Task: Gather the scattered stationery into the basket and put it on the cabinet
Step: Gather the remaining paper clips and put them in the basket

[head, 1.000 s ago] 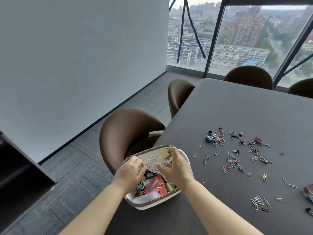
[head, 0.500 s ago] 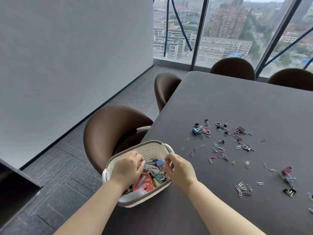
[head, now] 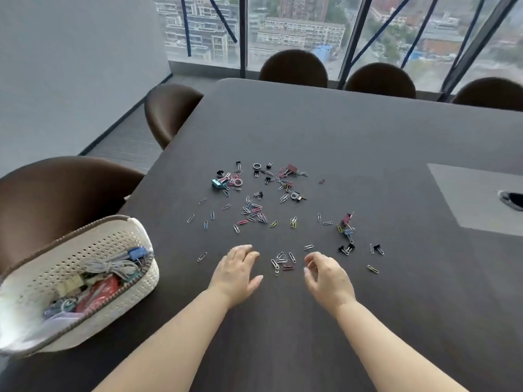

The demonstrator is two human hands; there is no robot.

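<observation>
Paperclips [head: 283, 263] lie in a small cluster on the counter [head: 368, 137] between both hands. Left hand [head: 237, 275] is palm down with fingers relaxed and apart, holding nothing. Right hand [head: 328, 278] has loosely curled fingers just beside the cluster, with nothing visibly pinched. More clips [head: 254, 213] lie scattered farther out. Basket [head: 133, 290], part filled, stands at the counter's left edge, well apart from the hands.

Cream perforated basket [head: 119, 244], dark table [head: 339, 131]
</observation>
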